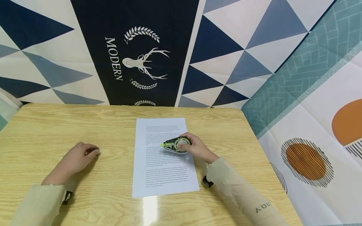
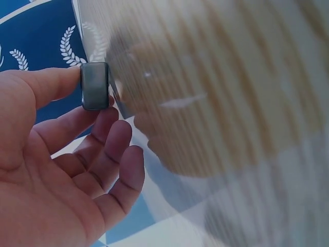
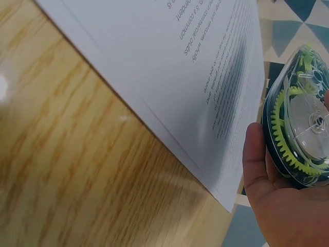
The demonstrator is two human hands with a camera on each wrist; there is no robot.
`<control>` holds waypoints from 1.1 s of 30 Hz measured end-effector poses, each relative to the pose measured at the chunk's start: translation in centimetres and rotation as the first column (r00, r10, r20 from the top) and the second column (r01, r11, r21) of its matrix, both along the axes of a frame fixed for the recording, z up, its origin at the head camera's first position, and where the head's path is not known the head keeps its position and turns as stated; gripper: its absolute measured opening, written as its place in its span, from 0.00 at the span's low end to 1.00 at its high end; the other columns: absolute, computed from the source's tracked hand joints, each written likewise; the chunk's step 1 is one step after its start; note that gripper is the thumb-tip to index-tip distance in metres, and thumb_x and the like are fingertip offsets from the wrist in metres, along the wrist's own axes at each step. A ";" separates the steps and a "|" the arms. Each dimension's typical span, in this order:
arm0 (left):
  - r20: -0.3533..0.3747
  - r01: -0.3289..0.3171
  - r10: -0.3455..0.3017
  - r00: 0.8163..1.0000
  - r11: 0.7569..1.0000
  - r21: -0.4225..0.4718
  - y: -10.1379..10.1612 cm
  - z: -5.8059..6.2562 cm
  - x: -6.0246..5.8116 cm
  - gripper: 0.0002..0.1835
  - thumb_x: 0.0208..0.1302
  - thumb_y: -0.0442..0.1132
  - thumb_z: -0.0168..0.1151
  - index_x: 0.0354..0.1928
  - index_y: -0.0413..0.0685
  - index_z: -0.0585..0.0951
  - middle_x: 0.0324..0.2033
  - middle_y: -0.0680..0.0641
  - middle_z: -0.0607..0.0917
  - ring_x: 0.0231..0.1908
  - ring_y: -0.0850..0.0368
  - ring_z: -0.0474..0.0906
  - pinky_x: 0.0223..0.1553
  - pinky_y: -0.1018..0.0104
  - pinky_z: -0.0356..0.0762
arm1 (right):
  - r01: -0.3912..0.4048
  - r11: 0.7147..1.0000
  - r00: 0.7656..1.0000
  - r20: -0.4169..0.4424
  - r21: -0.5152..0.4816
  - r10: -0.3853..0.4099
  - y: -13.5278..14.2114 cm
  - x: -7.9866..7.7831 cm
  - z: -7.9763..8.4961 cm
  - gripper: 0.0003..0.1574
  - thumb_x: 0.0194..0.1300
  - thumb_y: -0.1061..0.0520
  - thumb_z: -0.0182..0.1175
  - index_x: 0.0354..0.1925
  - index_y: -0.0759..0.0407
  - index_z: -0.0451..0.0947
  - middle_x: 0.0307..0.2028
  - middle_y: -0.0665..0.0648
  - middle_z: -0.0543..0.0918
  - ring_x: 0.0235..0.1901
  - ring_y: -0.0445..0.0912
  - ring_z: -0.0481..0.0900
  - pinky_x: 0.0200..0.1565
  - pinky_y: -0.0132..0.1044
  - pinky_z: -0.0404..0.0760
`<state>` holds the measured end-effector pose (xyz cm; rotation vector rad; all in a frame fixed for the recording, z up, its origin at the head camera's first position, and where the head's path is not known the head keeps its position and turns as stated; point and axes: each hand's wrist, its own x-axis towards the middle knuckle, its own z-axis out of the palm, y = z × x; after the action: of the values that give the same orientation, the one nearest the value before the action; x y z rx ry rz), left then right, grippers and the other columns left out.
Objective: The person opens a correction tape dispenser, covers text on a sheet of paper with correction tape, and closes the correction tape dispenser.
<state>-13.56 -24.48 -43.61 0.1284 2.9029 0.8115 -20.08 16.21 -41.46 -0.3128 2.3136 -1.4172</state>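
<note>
Head view: on the table [image 1: 113, 182] lies one sheet [image 1: 158, 182], its print partly covered by one tape [image 1: 181, 148] and the right hand [image 1: 199, 150]. A patterned cloth [image 1: 215, 47] hangs at twelve o'clock, another cloth [image 1: 316, 201] at three. The tape is over the sheet, towards one o'clock from its middle, tip facing nine; whether it touches the paper I cannot tell. The right hand grips it between thumb and fingers, forearm coming from between four and five. The left hand [image 1: 77, 157] is at nine o'clock, well apart from the sheet, its forearm coming from seven.

Left wrist view: the table fills three o'clock. One small dark block [image 2: 95, 86] sits at ten, pinched between thumb and index finger, the other three fingers loosely bent below.

Right wrist view: sheet at twelve, table at eight. The tape is at three, held upright, fingers wrapped about its casing.
</note>
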 end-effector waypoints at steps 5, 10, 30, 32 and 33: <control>0.000 -0.002 0.002 1.000 1.000 0.011 -0.1 -0.1 0.1 0.24 0.71 0.49 0.46 0.51 0.32 0.76 0.36 0.41 0.76 0.32 0.55 0.70 0.31 0.63 0.67 | -0.002 1.000 1.000 -0.002 -0.002 0.002 0.0 -0.1 -0.2 0.20 0.62 0.57 0.59 0.53 0.57 0.72 0.49 0.57 0.79 0.44 0.43 0.77 0.46 0.35 0.74; 0.010 -0.003 0.003 1.000 1.000 0.012 -0.1 -0.1 0.2 0.24 0.72 0.48 0.45 0.52 0.31 0.75 0.37 0.39 0.76 0.34 0.52 0.73 0.32 0.61 0.69 | -0.001 1.000 1.000 -0.003 -0.001 0.001 0.1 -0.1 -0.1 0.21 0.62 0.56 0.60 0.54 0.56 0.72 0.49 0.57 0.79 0.44 0.43 0.77 0.47 0.36 0.74; 0.006 -0.039 0.039 0.999 0.999 0.018 -0.2 0.5 0.2 0.25 0.71 0.47 0.45 0.54 0.28 0.72 0.42 0.33 0.75 0.38 0.44 0.76 0.32 0.56 0.74 | 0.008 1.000 1.000 -0.017 -0.003 -0.008 0.1 0.0 0.1 0.20 0.62 0.57 0.59 0.53 0.57 0.72 0.49 0.57 0.80 0.43 0.43 0.77 0.46 0.35 0.74; -0.014 -0.036 0.037 0.999 0.999 0.014 0.0 0.7 0.2 0.26 0.71 0.46 0.45 0.55 0.27 0.71 0.43 0.31 0.75 0.39 0.42 0.77 0.34 0.52 0.75 | 0.011 1.000 1.000 -0.017 -0.003 -0.011 0.1 -0.1 0.2 0.20 0.61 0.57 0.59 0.53 0.56 0.73 0.49 0.57 0.79 0.43 0.43 0.77 0.46 0.35 0.73; -0.024 -0.036 0.037 0.999 0.999 0.011 0.1 0.8 0.2 0.26 0.71 0.46 0.46 0.55 0.27 0.71 0.43 0.31 0.75 0.39 0.41 0.77 0.35 0.50 0.75 | 0.011 1.000 1.000 -0.019 -0.004 -0.011 0.1 -0.1 0.2 0.20 0.61 0.57 0.59 0.53 0.56 0.72 0.49 0.57 0.79 0.43 0.44 0.77 0.46 0.35 0.74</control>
<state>-13.38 -24.39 -42.76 0.0870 2.9320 0.8373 -20.22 16.28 -41.27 -0.3165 2.3309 -1.4299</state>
